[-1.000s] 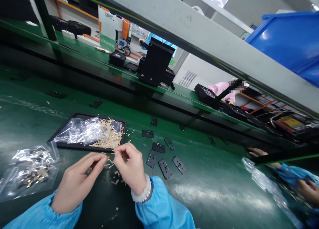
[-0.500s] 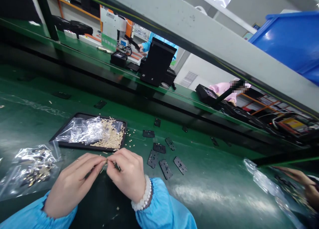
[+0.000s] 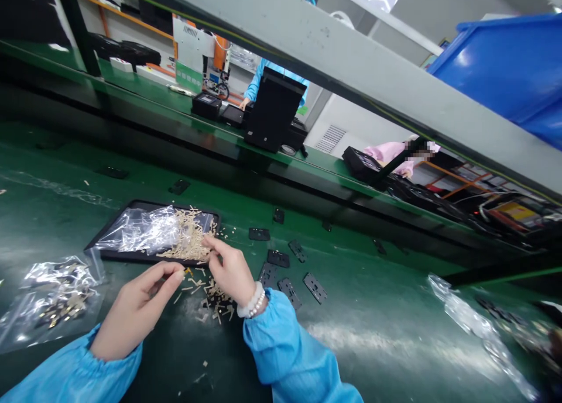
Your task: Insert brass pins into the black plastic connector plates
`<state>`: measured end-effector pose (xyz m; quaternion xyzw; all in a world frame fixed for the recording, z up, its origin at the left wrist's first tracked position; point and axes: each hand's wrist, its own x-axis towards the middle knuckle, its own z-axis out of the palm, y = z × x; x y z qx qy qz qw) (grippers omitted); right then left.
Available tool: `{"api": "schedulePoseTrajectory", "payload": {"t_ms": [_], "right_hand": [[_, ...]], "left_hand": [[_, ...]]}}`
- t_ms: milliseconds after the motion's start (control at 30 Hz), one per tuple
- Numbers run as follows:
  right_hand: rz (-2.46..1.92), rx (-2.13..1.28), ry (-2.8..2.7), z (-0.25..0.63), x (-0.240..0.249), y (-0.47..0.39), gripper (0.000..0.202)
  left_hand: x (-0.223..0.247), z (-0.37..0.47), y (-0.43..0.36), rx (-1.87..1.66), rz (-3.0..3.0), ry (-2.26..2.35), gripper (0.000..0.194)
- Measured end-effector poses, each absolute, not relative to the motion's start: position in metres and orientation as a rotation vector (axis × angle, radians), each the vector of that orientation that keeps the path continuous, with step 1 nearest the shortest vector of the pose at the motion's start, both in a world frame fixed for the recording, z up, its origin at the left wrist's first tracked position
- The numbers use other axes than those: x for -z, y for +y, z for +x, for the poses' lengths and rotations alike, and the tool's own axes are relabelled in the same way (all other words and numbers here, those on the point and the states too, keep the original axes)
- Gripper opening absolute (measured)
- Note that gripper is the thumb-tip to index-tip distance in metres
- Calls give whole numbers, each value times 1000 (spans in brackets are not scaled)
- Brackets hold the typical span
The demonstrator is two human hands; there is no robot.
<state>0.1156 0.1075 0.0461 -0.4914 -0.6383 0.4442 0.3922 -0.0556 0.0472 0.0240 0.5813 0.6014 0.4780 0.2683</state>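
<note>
My left hand (image 3: 140, 303) is closed in a pinch over the bench. A tiny piece shows at its fingertips, too small to name. My right hand (image 3: 232, 272), wearing a beaded bracelet, reaches to the near right part of a black tray (image 3: 118, 255). Its index finger is stretched out over a pile of small beige strips (image 3: 187, 239), thumb apart below. Nothing held shows between them. More loose strips (image 3: 219, 306) lie on the bench beneath my hands. A crumpled clear plastic bag (image 3: 149, 230) lies in the tray beside the pile.
Several black perforated plates (image 3: 315, 287) lie to the right of my right hand. At left rests a clear bag of small metallic parts (image 3: 65, 298). Plastic wrap (image 3: 465, 321) lies far right. A grey beam (image 3: 307, 34) crosses overhead; people work beyond the bench.
My hands were together at the fingertips; they have parted. The right hand has moved forward to the strips in the tray, uncovering loose strips on the bench. The left stays pinched.
</note>
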Motion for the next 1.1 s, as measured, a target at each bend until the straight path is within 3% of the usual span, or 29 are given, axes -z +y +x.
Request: {"api": "schedulePoseTrajectory", "payload": {"t_ms": [100, 267, 400, 567, 633, 800, 933, 1100], "right_hand": [[-1219, -1336, -1558, 130, -45, 87, 14], [-1174, -1739, -936, 151, -47, 51, 35], [-1199, -1593, -827, 176, -48, 32, 33], [-1260, -1226, -809, 222, -52, 10, 26], [-1281, -1191, -792, 235, -52, 2, 25], [-1323, -1213, -822, 239, -41, -15, 23], [-1209, -1402, -760, 221, -34, -20, 29], [-937, -1478, -485, 192, -46, -15, 37]], "left_hand": [[-25, -45, 46, -1223, 1668, 1545, 29], [-36, -20, 42, -1100, 1825, 1372, 28], [-31, 4, 41, -1084, 1961, 1255, 28], [15, 41, 35, -858, 2468, 1028, 36], [34, 53, 32, -797, 2518, 972, 32], [41, 54, 30, -804, 2509, 965, 48], [13, 39, 22, -870, 2266, 967, 52], [-12, 35, 7, -1085, 1293, 1074, 47]]}}
